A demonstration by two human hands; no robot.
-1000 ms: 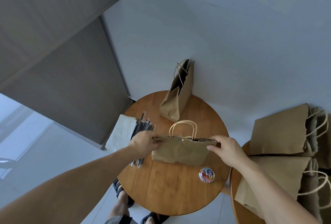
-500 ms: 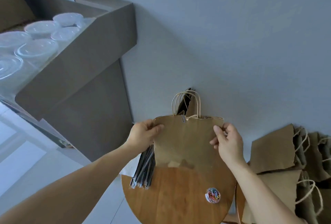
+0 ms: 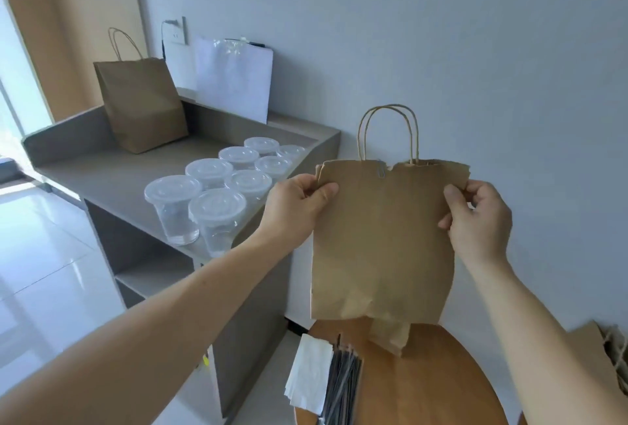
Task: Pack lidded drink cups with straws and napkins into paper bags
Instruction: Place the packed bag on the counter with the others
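Both hands are up in front of the wall, holding a brown paper bag upright in the air above the round wooden table. The left hand pinches the bag's upper left edge, thumb laid across the front of the paper, and the right hand pinches the upper right edge the same way, fingers curled behind. The hands sit well apart, one at each side of the bag. The bag hangs flat, its twisted paper handles standing straight up, and a paper clip is hooked over the top rim near the middle. Below its bottom edge, part of a second brown bag shows on the table. At the table's left edge lies a stack of white napkins, and just beside it a bundle of dark wrapped straws. At the far right edge, more brown bags peek in, blurred. Over to the left, a grey counter carries a cluster of clear lidded cups in two rows, standing close together. Behind them an upright brown bag stands on the counter, and a white bag leans against the wall near a wall socket.
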